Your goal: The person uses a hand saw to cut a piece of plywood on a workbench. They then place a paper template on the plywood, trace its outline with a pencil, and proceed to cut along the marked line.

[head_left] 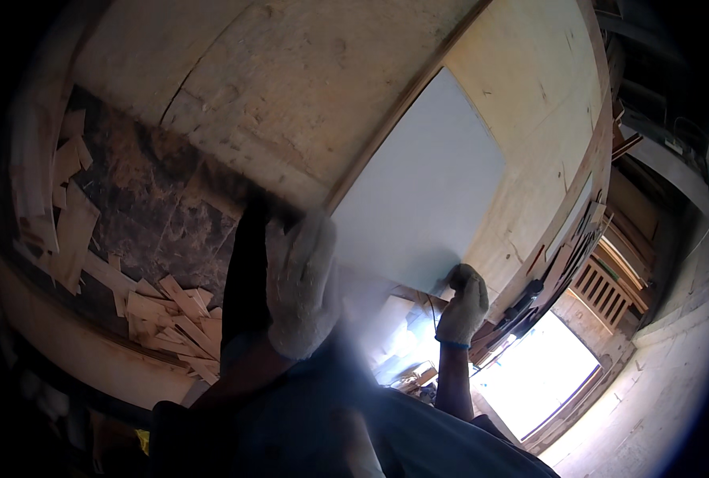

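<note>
Curling right hand [464, 307] fingers nearly closed on near right edge of white board [422, 179], maybe stopping slips. Holding left hand [302, 279] fingers together, nearly straight, by near left corner; cannot tell if gripping. Having board ahead of fingers, beside wood strip [386, 133], maybe lining up.

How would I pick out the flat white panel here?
Start at the large tan wooden surface in the upper middle, then follow the straight brown wooden strip down its right side. The flat white panel lies just right of that strip, the right hand in an off-white fabric glove at its lower corner. Its plain white face sets it apart from the tan wood.
</note>
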{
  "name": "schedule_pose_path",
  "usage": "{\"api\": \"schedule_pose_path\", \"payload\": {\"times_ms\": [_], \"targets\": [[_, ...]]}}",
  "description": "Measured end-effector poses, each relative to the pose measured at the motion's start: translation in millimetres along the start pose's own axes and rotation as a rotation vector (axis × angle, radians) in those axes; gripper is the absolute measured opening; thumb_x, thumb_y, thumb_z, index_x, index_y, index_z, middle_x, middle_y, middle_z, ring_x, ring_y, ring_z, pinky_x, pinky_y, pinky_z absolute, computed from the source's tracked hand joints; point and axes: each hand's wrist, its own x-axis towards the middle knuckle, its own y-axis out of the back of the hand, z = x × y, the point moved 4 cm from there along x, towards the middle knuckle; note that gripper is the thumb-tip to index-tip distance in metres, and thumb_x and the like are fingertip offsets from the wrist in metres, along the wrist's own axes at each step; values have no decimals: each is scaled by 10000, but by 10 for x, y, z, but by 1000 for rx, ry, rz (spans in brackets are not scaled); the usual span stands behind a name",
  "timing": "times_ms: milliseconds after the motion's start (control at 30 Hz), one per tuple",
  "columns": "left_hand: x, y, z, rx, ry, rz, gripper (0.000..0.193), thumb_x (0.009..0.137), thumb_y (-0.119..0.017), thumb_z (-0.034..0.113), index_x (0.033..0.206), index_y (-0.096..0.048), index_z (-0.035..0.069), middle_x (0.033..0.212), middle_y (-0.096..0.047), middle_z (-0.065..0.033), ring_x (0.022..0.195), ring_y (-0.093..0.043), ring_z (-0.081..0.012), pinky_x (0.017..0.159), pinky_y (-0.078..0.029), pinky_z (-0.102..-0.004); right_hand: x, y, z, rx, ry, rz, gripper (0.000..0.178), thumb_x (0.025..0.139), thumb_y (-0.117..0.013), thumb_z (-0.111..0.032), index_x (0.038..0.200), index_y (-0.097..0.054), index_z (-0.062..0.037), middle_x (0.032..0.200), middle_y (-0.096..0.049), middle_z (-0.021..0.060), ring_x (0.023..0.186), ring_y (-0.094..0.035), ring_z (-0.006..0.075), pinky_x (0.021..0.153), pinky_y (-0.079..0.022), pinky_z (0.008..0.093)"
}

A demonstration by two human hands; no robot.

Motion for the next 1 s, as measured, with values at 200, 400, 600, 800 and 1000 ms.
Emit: {"api": "schedule_pose_path", "payload": {"times_ms": [200, 400, 600, 800, 1000], "targets": [[-28, -45, -19, -12, 2, 3, 474, 1015, -493, 141, 1470, -426, 29, 1478, -459, -209, 1284, -512, -362, 1049, -433, -449, 11, -3, 86, 56, 30, 30, 209, 985, -434, 0, 1018, -637, 39, 872, -615, 63, 785, -576, 148, 712, -496, 286], [5, -53, -23, -95, 22, 14, 485, 1005, -509, 105, 1477, -414, 41, 1475, -449, -236, 1276, -509, -395, 1039, -445, -476, 67, 18, -36, -170, 302, -15, 201, 986, -436, 3, 1035, -630, 18, 865, -616, 67, 770, -573, 151, 702, -485, 280], [12, -34, 1, -59, 7, -1, 485, 1009, -500, 118, 1479, -410, 41, 1475, -447, -243, 1274, -508, -408, 1042, -440, -482, 53, 7, -21, -244, 306, 41, 262, 1025, -393, -65, 963, -634, 14, 831, -605, 70, 745, -553, 157, 690, -471, 281], [7, -36, 0, -64, 6, -18, 484, 1011, -493, 123, 1479, -408, 34, 1473, -449, -247, 1270, -511, -409, 1049, -428, -487, 58, -12, 81, -105, 149, 64, 355, 1058, -324, -107, 919, -628, 12, 821, -607, 65, 730, -545, 154, 673, -457, 289], [6, -56, -26, -90, -5, 10, 482, 997, -513, 97, 1467, -426, 32, 1462, -461, -239, 1274, -513, -395, 1048, -439, -467, 73, -52, -2, 82, 44, 81, 303, 1035, -369, -98, 905, -622, 9, 798, -606, 68, 718, -554, 162, 663, -462, 287]]}}
